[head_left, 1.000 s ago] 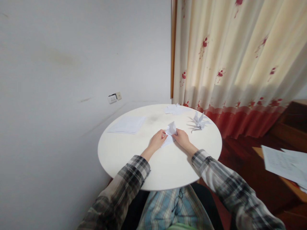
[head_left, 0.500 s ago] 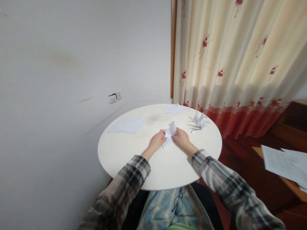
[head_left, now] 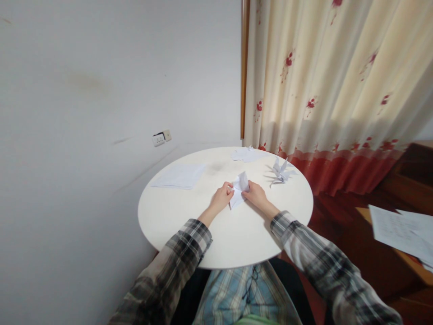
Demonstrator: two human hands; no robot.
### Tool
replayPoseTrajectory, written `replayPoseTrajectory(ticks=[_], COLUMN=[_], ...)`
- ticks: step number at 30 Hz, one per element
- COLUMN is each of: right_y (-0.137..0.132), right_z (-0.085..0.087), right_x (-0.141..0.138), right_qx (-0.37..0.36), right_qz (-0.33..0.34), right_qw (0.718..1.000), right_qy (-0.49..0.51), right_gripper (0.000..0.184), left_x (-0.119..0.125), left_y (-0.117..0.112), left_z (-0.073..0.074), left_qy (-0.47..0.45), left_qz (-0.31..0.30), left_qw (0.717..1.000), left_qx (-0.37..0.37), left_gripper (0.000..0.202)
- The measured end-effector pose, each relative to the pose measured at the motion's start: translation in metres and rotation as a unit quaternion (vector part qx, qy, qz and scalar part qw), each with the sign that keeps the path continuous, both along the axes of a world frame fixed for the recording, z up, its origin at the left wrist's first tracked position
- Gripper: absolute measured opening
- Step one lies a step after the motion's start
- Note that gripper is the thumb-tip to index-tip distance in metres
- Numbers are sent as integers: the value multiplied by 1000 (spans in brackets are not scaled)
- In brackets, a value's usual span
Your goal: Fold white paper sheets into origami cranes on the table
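Observation:
A small folded white paper [head_left: 239,188] lies near the middle of the round white table [head_left: 189,225]. My left hand [head_left: 221,198] pinches its left edge, fingers closed on it. My right hand [head_left: 256,194] pinches its right edge the same way. The paper's upper tip points up and away from me, between the two hands. Both plaid sleeves rest over the table's near rim.
A finished white paper crane [head_left: 280,172] stands to the right of my hands. A stack of flat white sheets [head_left: 179,176] lies at the table's left, crumpled paper [head_left: 245,154] at the far edge. Loose sheets [head_left: 399,232] lie on a wooden surface at right; a curtain hangs behind.
The hands have drawn slightly closer together on the paper, and the fold between them looks narrower. Nothing else has moved.

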State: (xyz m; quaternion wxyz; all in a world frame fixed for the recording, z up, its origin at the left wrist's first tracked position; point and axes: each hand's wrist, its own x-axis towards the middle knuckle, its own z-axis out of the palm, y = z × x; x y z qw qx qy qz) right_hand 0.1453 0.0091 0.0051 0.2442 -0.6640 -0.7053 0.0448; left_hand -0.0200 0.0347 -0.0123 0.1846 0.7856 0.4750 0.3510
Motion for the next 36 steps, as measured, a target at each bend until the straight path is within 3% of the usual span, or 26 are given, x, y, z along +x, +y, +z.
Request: replayPoseTrajectory(ticks=[5,11,19,25,36], right_y=[1,3,3,2,1], right_z=[-1,-2,-2,-2,-3], right_x=[-1,-1,-1,1,3], right_qx=[-1,-6,-5,-7,-14], right_qz=[11,15,14,-19,-74], right_qw=[1000,1000,1000,1000,997], right_qy=[14,19,13,-20,-12], right_gripper=[46,50,45,21,25], left_x=[2,5,3,2,3], left_y=[2,-3,-4,-6,-10], left_z=[-2,2,0,2,5], left_qy=[-78,-100,-10,75,96], left_qz=[-26,-58,-61,-35,-48], left_qw=[997,993,998,996,994], left_qx=[-11,-9,18,20,24], left_gripper=[16,14,21,33,33])
